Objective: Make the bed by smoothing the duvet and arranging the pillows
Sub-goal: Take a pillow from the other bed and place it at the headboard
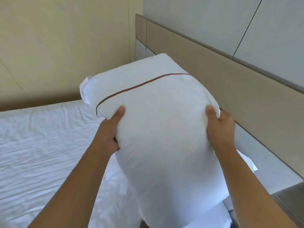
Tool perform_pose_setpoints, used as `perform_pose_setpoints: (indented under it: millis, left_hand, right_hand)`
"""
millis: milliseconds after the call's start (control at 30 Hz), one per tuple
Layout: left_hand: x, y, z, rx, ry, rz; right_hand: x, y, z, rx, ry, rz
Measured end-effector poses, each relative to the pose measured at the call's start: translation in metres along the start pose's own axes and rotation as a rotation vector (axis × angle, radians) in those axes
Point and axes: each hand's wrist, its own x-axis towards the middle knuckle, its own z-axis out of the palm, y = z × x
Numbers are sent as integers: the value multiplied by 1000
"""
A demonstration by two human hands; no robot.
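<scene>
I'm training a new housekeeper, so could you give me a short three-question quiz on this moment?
1. True or false: only the left hand grips the pillow.
2. What colour is the pillow's piping? A) blue B) dark red C) green
3. Fill in: the headboard stands on the person's ____ side.
Key: 1 false, the right hand grips it too; 2 B; 3 right.

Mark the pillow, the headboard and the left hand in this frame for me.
pillow [162,132]: head view, middle of its white front face.
headboard [230,83]: head view, bare beige panel right of the pillow.
left hand [109,135]: head view, back of the hand gripping the pillow's left edge.
</scene>
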Motion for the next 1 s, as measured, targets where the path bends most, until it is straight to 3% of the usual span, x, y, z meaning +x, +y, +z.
perform_pose_setpoints:
  millis: [100,233,333,433,733,1000]
  left_hand:
    - [91,31,6,78,19,85]
    - [232,29,2,433,239,66]
    - [300,-52,-13,833,290,-103]
    - [332,-137,-27,1063,385,-158]
    - [388,-195,-68,1118,377,-208]
    - [364,-172,-62,1057,272,-219]
  right_hand:
    - [78,1,61,-2,-63,17]
    - [167,44,169,-335,-280,48]
    - [178,118,253,-667,-416,62]
    - [177,172,307,-733,-361,15]
    - [173,224,369,-876,-428,0]
    - [171,215,345,-877,-503,36]
